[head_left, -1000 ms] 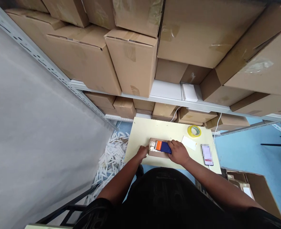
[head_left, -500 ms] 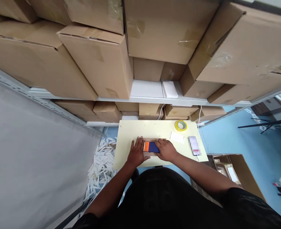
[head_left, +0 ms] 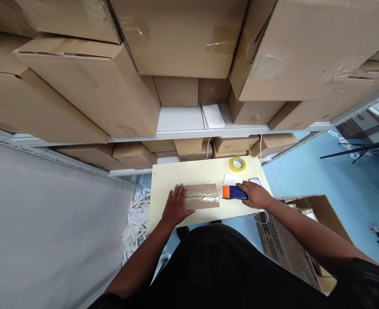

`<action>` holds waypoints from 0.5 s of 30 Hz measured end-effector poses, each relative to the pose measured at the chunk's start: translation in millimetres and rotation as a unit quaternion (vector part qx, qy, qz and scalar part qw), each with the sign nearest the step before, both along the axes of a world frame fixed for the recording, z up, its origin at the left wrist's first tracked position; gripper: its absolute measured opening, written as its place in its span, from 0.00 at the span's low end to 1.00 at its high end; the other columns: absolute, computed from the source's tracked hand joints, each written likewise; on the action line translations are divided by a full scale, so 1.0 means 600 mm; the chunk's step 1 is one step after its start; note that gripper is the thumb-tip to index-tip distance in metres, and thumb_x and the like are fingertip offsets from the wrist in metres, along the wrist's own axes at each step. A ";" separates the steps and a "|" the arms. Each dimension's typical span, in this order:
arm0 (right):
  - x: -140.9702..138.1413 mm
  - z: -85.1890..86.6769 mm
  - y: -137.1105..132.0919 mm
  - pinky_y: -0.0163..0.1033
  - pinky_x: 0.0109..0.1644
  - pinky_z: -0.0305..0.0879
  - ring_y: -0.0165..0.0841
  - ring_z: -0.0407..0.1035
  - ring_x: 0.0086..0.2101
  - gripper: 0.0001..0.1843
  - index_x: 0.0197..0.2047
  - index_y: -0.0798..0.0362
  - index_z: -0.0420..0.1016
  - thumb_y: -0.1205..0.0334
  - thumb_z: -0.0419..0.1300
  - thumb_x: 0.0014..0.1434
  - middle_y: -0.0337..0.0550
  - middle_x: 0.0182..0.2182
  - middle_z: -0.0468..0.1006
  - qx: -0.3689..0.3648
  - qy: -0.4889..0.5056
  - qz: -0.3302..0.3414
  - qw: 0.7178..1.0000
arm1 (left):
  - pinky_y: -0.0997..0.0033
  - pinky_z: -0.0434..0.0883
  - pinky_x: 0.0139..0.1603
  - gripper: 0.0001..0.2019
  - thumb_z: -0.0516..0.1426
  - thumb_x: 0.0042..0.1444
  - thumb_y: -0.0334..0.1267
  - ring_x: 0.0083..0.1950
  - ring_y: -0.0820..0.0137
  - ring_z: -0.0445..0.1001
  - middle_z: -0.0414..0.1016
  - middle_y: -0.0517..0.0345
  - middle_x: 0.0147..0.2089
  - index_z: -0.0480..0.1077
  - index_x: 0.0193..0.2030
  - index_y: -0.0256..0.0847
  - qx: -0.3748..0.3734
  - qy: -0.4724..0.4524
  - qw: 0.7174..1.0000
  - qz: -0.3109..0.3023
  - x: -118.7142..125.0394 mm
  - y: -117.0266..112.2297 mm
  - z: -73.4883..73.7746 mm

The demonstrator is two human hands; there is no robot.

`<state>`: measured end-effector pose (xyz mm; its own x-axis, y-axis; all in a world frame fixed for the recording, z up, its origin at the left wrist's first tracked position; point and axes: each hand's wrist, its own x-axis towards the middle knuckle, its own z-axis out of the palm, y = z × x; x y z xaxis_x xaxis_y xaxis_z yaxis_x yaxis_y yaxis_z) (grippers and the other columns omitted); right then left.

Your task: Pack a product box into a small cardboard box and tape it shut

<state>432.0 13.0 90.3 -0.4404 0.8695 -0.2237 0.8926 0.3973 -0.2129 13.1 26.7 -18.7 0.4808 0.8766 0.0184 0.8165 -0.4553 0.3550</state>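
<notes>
A flat brown cardboard box (head_left: 202, 193) lies on the pale yellow table, with a shiny strip of clear tape along its top. My left hand (head_left: 175, 206) rests at the box's left end, fingers stretched out and thumb spread along the near edge. To the right of the box, my right hand (head_left: 254, 195) grips a tape dispenser (head_left: 236, 192) with a dark blue body and an orange front end. The dispenser is apart from the box. Its far end is hidden under my fingers.
On the table (head_left: 163, 174) are a yellow tape roll (head_left: 237, 164), white paper (head_left: 233, 179) and a phone (head_left: 255, 180), partly covered. Shelves with cardboard boxes (head_left: 183, 51) rise behind. An open carton (head_left: 325, 219) stands at right; white strips (head_left: 136, 227) cover the floor at left.
My right hand has moved right with the tape dispenser, off the box, uncovering the taped top. My left hand stays at the box's left end. The camera view has shifted.
</notes>
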 end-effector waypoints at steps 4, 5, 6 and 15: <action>0.095 -0.022 -0.014 0.51 0.57 0.66 0.49 0.72 0.50 0.39 0.69 0.59 0.67 0.58 0.62 0.55 0.59 0.53 0.75 -0.015 -0.006 -0.014 1.000 | 0.43 0.39 0.78 0.59 0.62 0.53 0.66 0.81 0.44 0.38 0.41 0.35 0.81 0.43 0.80 0.31 0.001 0.017 1.000 0.001 0.001 0.000 0.001; 0.104 -0.029 -0.013 0.51 0.57 0.66 0.49 0.72 0.50 0.39 0.69 0.59 0.67 0.57 0.62 0.55 0.60 0.53 0.75 -0.022 -0.008 -0.018 1.000 | 0.44 0.39 0.78 0.59 0.62 0.52 0.66 0.81 0.44 0.38 0.41 0.35 0.81 0.43 0.80 0.31 0.001 0.018 1.000 0.001 0.002 0.000 0.001; 0.107 -0.037 -0.011 0.51 0.56 0.67 0.49 0.73 0.49 0.39 0.69 0.59 0.67 0.57 0.62 0.56 0.60 0.53 0.76 -0.029 -0.013 -0.019 0.999 | 0.44 0.39 0.79 0.59 0.62 0.52 0.67 0.81 0.44 0.37 0.41 0.35 0.81 0.43 0.80 0.31 0.001 0.019 1.000 0.001 0.002 0.000 0.001; -0.071 -0.093 0.045 0.45 0.42 0.69 0.46 0.76 0.40 0.29 0.60 0.54 0.75 0.59 0.63 0.54 0.56 0.46 0.80 -0.087 -0.073 -0.039 0.993 | 0.46 0.43 0.78 0.61 0.62 0.52 0.67 0.81 0.44 0.37 0.40 0.35 0.81 0.41 0.80 0.31 0.008 0.028 1.000 -0.001 0.003 0.000 -0.002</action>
<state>389.3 39.8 34.4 -0.3250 0.8422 -0.4302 0.9457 0.2938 -0.1392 15.0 26.7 -20.0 0.4826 0.8758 0.0054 0.8340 -0.4614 0.3024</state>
